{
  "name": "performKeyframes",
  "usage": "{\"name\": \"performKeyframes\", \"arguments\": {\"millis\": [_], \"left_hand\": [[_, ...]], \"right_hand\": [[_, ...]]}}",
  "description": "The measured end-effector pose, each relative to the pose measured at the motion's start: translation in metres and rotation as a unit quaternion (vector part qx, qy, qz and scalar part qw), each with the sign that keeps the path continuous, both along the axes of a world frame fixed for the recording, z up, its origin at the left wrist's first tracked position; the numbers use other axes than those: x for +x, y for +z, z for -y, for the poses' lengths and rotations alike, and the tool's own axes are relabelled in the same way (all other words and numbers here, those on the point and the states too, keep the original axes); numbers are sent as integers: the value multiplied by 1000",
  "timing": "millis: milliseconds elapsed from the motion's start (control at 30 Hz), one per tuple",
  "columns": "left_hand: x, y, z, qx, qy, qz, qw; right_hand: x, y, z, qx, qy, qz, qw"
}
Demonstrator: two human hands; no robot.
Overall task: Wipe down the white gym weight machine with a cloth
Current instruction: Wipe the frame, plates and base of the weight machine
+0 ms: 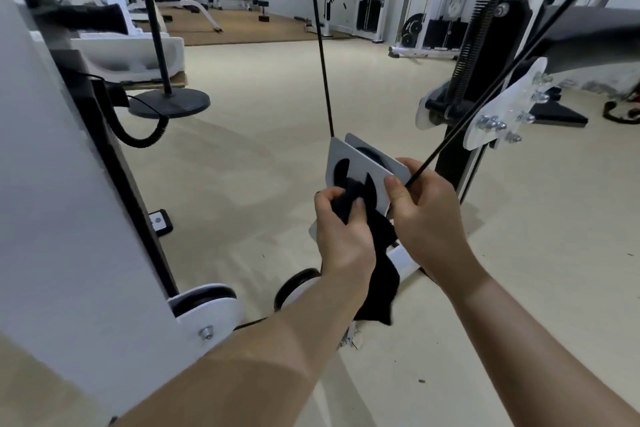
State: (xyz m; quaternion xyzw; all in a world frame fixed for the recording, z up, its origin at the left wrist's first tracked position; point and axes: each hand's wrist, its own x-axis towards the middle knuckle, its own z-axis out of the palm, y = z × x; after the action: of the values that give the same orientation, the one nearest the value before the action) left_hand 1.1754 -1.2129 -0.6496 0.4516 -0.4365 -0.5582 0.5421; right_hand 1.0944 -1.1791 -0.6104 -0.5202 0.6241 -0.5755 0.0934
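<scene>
While the white pulley housing (360, 163) is gripped at its right edge by the right hand (426, 215), a black cloth (381, 274) is bunched against its near face by the left hand (341, 232). The cloth is pinched between the left thumb and the curled left fingers, and its wadded top part is pressed onto the plate at the dark cut-out. The rest is left hanging loose below the palm, between the two wrists. The right thumb is laid flat on the near plate, and the other right fingers are wrapped behind the housing, where they are mostly hidden. A black wheel is seen between the housing's two white plates. One black cable (320, 45) is run straight up from the top of the housing. A second cable (485, 94) is slanted up to the right, passing just beside the right hand's knuckles. To the left, the machine's white upright column (52, 184) is seen, with a lower pulley (204, 302) at its foot. At the right, a white bracket (502, 107) studded with bolts is fixed beside a black post. A pale floor (277, 114) is spread beneath.
</scene>
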Motion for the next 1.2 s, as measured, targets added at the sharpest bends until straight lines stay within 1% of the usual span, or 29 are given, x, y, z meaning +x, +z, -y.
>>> {"name": "performKeyframes", "arguments": {"millis": [100,133,200,234,267,300,334,367,400,434,467,500,534,567,601,634,701,767,834,901,934,968,1034,1101,1168,1201], "left_hand": [[7,-6,4,-14,-22,40,999],[12,-5,7,-13,-11,47,999],[27,2,20,-10,64,41,997],[37,8,29,-15,107,29,994],[46,15,38,-28,126,7,992],[53,23,44,-43,112,-23,992],[55,29,49,-54,75,-56,994],[54,35,52,-60,29,-81,994],[49,38,54,-65,-10,-102,993],[41,40,53,-64,-34,-115,991],[33,41,51,-58,-43,-120,990],[25,39,49,-48,-43,-121,990],[18,34,48,-35,-37,-124,991],[14,28,46,-24,-27,-118,992],[12,20,45,-24,-16,-103,994],[11,12,43,-35,-13,-81,996],[13,-2,42,-82,-41,-3,996],[22,-7,43,-121,-76,80,986],[38,-6,47,-147,-64,93,983],[54,-2,52,-216,-29,97,971],[58,-1,52,-248,-31,102,963],[55,-1,51,-257,-45,94,961],[42,-6,40,-210,-70,75,972],[30,-15,31,-118,-82,68,987],[31,-28,28,-32,-107,15,994],[35,-31,29,-13,-115,2,993]], "right_hand": [[-2,-1,-9,11,1,-7,1000],[2,1,-11,16,5,-3,1000],[10,8,-17,50,7,-7,999],[13,13,-22,99,1,-37,994],[12,19,-29,171,-17,-115,979],[10,27,-39,234,-59,-234,942],[12,37,-50,247,-103,-356,895],[18,50,-58,187,-126,-454,862],[28,64,-60,96,-121,-506,848],[39,78,-56,27,-101,-517,849],[44,91,-42,22,-64,-514,855],[48,104,-23,96,-37,-500,860],[47,112,-2,201,-27,-490,848],[41,115,17,292,-28,-496,817],[34,111,34,355,-22,-502,789],[26,107,45,392,-19,-503,770],[15,93,55,405,-17,-506,761],[11,88,55,396,-18,-503,768],[16,91,53,391,-13,-505,769],[21,91,53,379,-7,-515,769],[24,89,55,369,-5,-524,767],[26,87,55,358,-7,-533,766],[30,84,54,340,-15,-541,769],[28,83,50,340,-25,-542,768],[23,82,45,347,-29,-531,773],[22,82,42,346,-28,-525,777]]}}
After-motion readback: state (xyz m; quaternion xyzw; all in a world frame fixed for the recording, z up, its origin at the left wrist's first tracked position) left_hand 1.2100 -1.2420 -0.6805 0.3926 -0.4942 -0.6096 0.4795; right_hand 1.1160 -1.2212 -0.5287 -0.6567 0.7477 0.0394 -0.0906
